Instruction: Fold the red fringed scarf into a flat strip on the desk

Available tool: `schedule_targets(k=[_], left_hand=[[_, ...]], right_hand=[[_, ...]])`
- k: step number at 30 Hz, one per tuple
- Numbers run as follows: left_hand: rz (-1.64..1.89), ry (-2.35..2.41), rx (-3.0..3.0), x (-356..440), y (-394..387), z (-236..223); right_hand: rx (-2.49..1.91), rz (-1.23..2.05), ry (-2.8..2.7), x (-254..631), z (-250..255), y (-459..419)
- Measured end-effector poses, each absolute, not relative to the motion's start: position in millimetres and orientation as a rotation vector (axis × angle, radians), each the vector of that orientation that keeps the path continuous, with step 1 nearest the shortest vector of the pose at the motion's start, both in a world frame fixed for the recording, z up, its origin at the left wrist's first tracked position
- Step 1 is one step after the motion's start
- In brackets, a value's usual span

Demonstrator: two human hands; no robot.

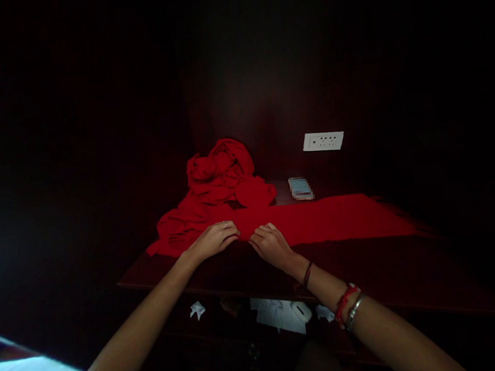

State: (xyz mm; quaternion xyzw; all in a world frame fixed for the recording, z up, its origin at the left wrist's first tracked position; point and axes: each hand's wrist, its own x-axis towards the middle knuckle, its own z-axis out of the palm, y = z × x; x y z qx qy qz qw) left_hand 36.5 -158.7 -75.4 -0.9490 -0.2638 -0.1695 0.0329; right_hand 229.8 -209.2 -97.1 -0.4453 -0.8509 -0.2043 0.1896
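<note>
A long red cloth (332, 218) lies flat along the dark tabletop, with a fringed end at the right. At the left it runs into a crumpled heap. My left hand (217, 238), with a ring on one finger, has its fingers closed on the cloth's front edge. Close beside it, my right hand (270, 243) pinches the same edge with curled fingers. A short stretch of red fabric shows between the two hands. The fingertips are partly hidden, and the dim light blurs the detail of the grip.
A blurred phone-like object (301, 188) lies behind the cloth. On the dark wall is a white socket plate (323, 141). The dark table (324, 265) has its front edge below my wrists. Under it sit white papers (276, 316) and a crumpled white scrap (197, 310).
</note>
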Motion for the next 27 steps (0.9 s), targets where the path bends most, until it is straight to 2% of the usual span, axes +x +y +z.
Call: schedule_targets(k=[5,11,18,23,27], left_hand=[[-0.548,-0.986,-2.885,28.4,-125.3,-66.3],[-0.012,-1.260,-2.687,25.1,-89.4,-57.3],[-0.198,-1.126,-2.721,-14.6,-92.8,-15.3],[0.067,-1.658,-2.705,-43.4,-86.8,-33.0],[0.044,-1.671,-2.718,-45.9,-80.9,-30.2]], right_hand=[[-1.249,-0.577,-2.407,229.5,-97.5,-209.7],[-1.299,-0.502,-2.450,230.5,-99.8,-208.9],[-1.240,-0.452,-2.476,230.7,-104.4,-204.4],[-1.213,-0.434,-2.491,231.2,-103.9,-205.1],[-1.209,-0.434,-2.482,231.3,-104.3,-205.0]])
